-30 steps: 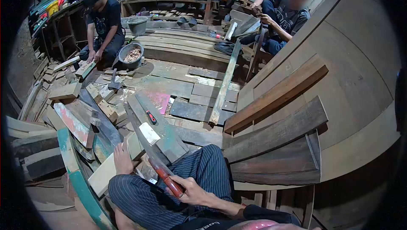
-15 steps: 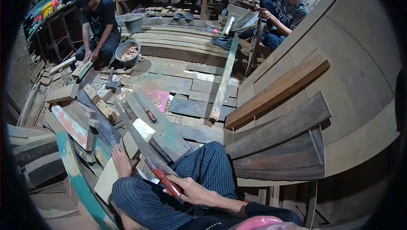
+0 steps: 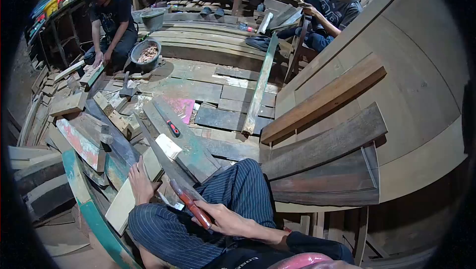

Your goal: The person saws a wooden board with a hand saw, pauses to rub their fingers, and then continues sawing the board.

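Observation:
My right hand (image 3: 230,220) is closed round the reddish-brown wooden handle of a handsaw (image 3: 161,156), low in front of my knees. The long dark blade slants up and left from the handle, across pale wood. Beyond my left knee, my left hand (image 3: 142,184) grips a pale wooden board (image 3: 122,208), its fingers laid over the wood and the thumb apart. Just right of the blade shows a pale wood end (image 3: 169,146). A screwdriver (image 3: 173,128) with a red and black handle lies on the worn plank (image 3: 191,145) beyond it.
Stacked offcuts (image 3: 82,142) and a green-painted curved piece (image 3: 101,224) lie on my left. Beams and curved boards (image 3: 327,140) lean at the right. A hatchet (image 3: 127,89) and a bucket of wood chips (image 3: 133,61) stand ahead. Other people (image 3: 111,26) sit working farther back.
The whole view has shifted slightly, with the scene sitting a little higher and more to the left. Both hands keep their hold, and the saw stays at nearly the same slant.

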Action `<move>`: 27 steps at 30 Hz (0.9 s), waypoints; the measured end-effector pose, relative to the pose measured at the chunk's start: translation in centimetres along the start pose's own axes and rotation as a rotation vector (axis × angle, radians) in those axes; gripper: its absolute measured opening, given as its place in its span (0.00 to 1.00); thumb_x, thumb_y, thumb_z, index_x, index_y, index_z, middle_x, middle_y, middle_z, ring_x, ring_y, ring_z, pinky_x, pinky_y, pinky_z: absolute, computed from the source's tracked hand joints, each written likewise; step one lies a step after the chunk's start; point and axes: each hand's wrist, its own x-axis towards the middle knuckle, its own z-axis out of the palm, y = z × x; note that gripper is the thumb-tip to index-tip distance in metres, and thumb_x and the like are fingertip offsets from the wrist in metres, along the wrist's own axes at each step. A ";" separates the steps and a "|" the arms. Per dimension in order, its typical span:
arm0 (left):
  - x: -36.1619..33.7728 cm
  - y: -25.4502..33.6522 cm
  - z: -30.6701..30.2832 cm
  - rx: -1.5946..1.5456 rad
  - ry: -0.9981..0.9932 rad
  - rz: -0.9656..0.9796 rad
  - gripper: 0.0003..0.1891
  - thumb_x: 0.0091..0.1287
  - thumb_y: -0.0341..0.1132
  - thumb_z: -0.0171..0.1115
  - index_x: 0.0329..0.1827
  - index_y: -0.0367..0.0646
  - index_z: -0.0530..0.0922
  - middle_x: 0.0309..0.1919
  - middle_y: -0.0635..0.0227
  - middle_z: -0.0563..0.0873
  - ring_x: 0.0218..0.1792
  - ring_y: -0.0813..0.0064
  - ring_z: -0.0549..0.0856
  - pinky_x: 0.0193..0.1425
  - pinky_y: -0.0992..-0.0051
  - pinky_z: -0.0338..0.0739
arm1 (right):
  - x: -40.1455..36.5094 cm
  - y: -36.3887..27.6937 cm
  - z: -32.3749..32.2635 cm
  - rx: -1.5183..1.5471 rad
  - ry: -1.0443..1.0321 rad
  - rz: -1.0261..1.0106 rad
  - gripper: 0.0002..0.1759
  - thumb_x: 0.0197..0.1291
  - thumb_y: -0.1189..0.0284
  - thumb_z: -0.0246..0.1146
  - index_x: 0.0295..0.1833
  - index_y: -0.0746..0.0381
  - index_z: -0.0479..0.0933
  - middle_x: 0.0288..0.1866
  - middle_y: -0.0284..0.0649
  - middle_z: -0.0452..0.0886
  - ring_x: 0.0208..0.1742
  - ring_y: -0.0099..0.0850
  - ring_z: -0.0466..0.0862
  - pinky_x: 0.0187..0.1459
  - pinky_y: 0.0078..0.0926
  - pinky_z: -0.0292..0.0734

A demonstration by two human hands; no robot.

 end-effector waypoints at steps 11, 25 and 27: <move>0.0 0.1 -0.1 -0.019 0.006 0.003 0.65 0.36 0.36 0.88 0.81 0.41 0.57 0.61 0.53 0.73 0.63 0.50 0.72 0.71 0.56 0.65 | 0.2 -0.1 -0.4 -0.075 0.007 0.024 0.26 0.63 0.79 0.69 0.64 0.71 0.67 0.50 0.58 0.81 0.49 0.57 0.85 0.48 0.45 0.80; -0.1 -0.2 0.1 -0.011 0.020 0.015 0.67 0.35 0.37 0.89 0.82 0.41 0.55 0.63 0.52 0.72 0.65 0.49 0.72 0.71 0.55 0.64 | 0.1 -0.2 0.0 -0.081 0.038 -0.041 0.25 0.64 0.76 0.70 0.63 0.70 0.69 0.49 0.56 0.82 0.46 0.52 0.86 0.48 0.43 0.80; -0.2 -0.1 -0.1 -0.014 0.019 0.026 0.67 0.35 0.37 0.89 0.82 0.41 0.56 0.63 0.52 0.72 0.65 0.49 0.72 0.72 0.55 0.64 | 0.1 0.4 0.3 -0.092 0.090 -0.106 0.24 0.65 0.72 0.71 0.61 0.69 0.72 0.47 0.54 0.83 0.42 0.46 0.85 0.43 0.40 0.80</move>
